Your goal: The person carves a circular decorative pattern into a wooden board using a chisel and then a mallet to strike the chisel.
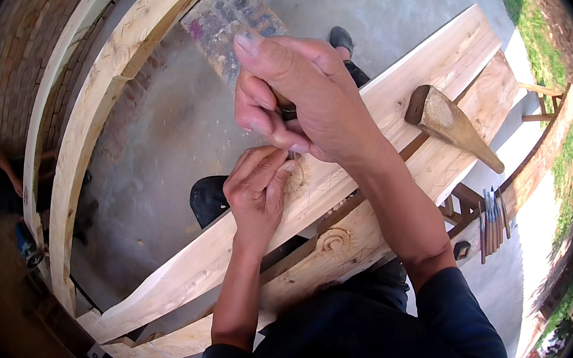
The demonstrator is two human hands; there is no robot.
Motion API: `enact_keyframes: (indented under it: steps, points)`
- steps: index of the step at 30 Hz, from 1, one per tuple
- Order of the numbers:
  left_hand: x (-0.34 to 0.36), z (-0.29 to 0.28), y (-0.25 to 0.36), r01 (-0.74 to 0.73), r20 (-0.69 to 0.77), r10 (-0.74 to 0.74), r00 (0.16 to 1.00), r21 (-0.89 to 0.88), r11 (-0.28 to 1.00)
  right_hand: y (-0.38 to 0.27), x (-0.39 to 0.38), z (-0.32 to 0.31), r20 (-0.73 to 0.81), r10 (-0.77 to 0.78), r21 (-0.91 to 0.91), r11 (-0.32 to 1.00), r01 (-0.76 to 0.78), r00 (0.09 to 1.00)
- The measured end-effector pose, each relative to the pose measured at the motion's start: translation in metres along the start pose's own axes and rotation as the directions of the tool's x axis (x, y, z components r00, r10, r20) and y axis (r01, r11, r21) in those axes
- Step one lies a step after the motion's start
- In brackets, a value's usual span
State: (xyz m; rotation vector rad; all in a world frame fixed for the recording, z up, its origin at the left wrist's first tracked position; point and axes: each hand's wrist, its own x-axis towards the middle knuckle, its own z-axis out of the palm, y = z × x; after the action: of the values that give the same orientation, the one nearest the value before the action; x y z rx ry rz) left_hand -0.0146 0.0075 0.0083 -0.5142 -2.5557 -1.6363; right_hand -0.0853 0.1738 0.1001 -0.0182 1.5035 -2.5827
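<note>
My right hand [310,97] is closed round the handle of a carving chisel [285,110]; only a bit of brown handle and a dark collar show between the fingers. Just below it, my left hand [255,184] pinches low on the tool, fingertips close to the wood. The chisel's edge is hidden by the fingers. Under them lies a long pale plank [184,266], with a partly carved round pattern [299,179] beside my left fingertips. A second plank [371,242] runs nearer to me and bears a carved spiral [334,239].
A wooden mallet [452,123] lies across the planks at right. Several chisels [493,224] rest beyond them, near a small black object [461,250]. Curved timbers [103,80] stand at left; a person's arm [10,174] shows behind. A black-shod foot [342,38] is on the far floor.
</note>
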Motion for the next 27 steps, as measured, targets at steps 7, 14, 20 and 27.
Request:
enact_keyframes:
  steps: [7,14,20,27]
  points:
    - [0.002,0.0,-0.003,0.108,0.06,-0.108,0.992,-0.003,0.994,0.012,0.01,-0.017,0.069,0.111,0.122,0.985,-0.118,0.991]
    - [0.002,-0.001,-0.006,0.108,0.053,-0.107,0.993,-0.022,0.994,0.015,0.015,-0.015,0.066,0.122,0.086,0.988,-0.127,0.99]
    - [0.003,0.0,-0.004,0.103,0.049,-0.102,0.994,-0.023,0.994,0.013,0.015,-0.015,0.058,0.132,0.078,0.988,-0.137,0.989]
    - [0.004,-0.001,-0.006,0.075,0.056,-0.076,0.996,0.015,0.997,0.012,0.013,-0.017,0.092,0.147,0.11,0.982,-0.156,0.985]
